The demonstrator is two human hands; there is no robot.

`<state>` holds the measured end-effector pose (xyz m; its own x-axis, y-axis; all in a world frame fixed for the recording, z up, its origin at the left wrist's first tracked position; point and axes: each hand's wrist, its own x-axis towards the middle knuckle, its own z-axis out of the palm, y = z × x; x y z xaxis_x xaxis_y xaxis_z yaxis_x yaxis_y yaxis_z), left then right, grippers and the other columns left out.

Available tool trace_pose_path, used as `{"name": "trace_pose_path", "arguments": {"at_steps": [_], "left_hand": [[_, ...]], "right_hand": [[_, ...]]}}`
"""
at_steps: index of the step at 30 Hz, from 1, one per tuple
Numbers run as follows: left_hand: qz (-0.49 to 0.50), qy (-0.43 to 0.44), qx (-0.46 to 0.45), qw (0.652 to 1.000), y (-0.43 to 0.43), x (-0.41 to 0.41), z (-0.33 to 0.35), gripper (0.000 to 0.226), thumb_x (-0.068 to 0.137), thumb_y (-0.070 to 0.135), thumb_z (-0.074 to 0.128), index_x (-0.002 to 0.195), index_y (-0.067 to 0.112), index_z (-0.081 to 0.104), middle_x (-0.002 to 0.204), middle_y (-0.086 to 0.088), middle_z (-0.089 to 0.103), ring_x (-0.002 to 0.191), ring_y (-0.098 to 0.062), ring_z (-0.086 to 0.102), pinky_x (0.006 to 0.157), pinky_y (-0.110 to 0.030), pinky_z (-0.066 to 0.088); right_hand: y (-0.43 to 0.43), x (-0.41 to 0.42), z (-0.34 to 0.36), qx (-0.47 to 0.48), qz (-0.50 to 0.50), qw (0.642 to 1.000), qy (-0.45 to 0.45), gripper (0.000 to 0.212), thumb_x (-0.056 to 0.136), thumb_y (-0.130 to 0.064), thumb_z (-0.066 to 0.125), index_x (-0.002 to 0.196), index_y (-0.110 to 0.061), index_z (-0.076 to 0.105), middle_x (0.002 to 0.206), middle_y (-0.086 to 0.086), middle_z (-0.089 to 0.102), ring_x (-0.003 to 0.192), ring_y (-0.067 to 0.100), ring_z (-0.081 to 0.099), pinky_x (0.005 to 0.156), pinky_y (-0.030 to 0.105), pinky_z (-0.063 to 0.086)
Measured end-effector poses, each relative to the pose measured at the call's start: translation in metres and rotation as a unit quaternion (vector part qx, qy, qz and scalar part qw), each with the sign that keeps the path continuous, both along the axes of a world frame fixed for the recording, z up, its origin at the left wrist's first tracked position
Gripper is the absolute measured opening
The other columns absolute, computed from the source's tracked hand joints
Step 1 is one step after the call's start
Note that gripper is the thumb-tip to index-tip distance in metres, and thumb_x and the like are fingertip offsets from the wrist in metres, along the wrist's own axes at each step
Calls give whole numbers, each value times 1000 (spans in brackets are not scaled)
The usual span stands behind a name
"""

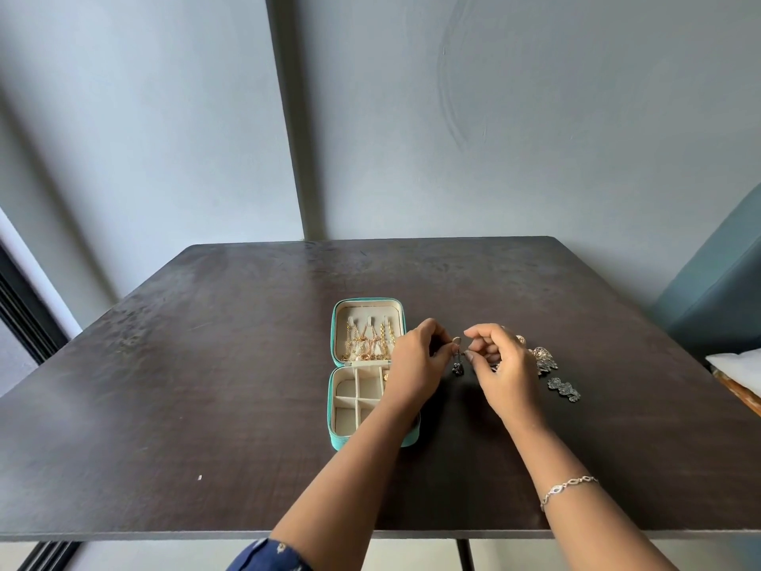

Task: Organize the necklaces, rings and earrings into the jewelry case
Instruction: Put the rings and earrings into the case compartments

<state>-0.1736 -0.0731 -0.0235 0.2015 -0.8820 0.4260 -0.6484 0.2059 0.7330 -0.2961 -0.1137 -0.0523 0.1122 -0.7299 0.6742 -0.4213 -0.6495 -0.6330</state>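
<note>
A teal jewelry case (335, 440) lies open on the dark table (206, 385). Gold necklaces (366, 344) hang in its lid, and its cream compartments are partly hidden by my left forearm. My left hand (416, 364) and my right hand (500, 368) meet just right of the case and together pinch a small dangling earring (458, 360) with a dark drop. More silver earrings (545, 360) lie on the table behind my right hand, and one dark leaf-shaped piece (564, 389) lies apart to the right.
A grey wall stands behind the table's far edge. A teal upholstered piece (716, 298) and something white (737, 364) sit at the right edge. I wear a silver bracelet (568, 488) on my right wrist.
</note>
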Motion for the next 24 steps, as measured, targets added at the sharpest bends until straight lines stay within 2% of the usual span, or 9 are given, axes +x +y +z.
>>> {"name": "trace_pose_path", "arguments": {"at_steps": [4,7,10,13,18,24], "left_hand": [[7,9,1,1000,-1,0,-1,13,85,15,63,85,4,57,67,10,49,56,-2,44,53,-6,31],[10,18,4,1000,-1,0,-1,12,86,15,62,87,4,57,78,2,58,67,-10,51,57,-7,33],[12,19,16,1000,-1,-2,0,14,88,16,59,92,3,55,90,-8,66,78,-19,60,67,-22,42],[15,15,33,999,-1,-3,0,15,90,17,56,97,4,53,95,-11,67,85,-25,62,73,-33,46],[12,16,52,998,-1,-3,0,16,92,20,53,99,6,51,99,-11,68,88,-28,62,78,-40,49],[7,19,52,998,-2,-2,0,14,91,21,53,95,9,49,94,-11,68,84,-26,62,77,-44,49]], "right_hand": [[0,0,0,0,-10,1000,-6,32,67,18,57,85,-7,64,73,-4,57,69,-7,52,64,4,39],[0,-1,0,13,-12,1000,-12,32,68,18,54,84,-9,63,75,-3,63,68,2,56,63,10,42],[-1,-1,0,16,-24,999,-21,28,71,15,55,82,-9,63,75,-6,63,66,8,56,64,20,46],[0,-1,0,0,-24,999,-22,24,72,14,57,80,-8,63,75,-7,61,70,2,54,65,13,41],[1,-1,2,-25,-13,1000,-12,20,70,9,52,76,-7,62,75,-5,59,69,7,50,66,4,37],[0,-1,1,-35,-14,999,2,21,67,14,52,73,-4,62,74,5,62,68,10,50,67,2,36]]}}
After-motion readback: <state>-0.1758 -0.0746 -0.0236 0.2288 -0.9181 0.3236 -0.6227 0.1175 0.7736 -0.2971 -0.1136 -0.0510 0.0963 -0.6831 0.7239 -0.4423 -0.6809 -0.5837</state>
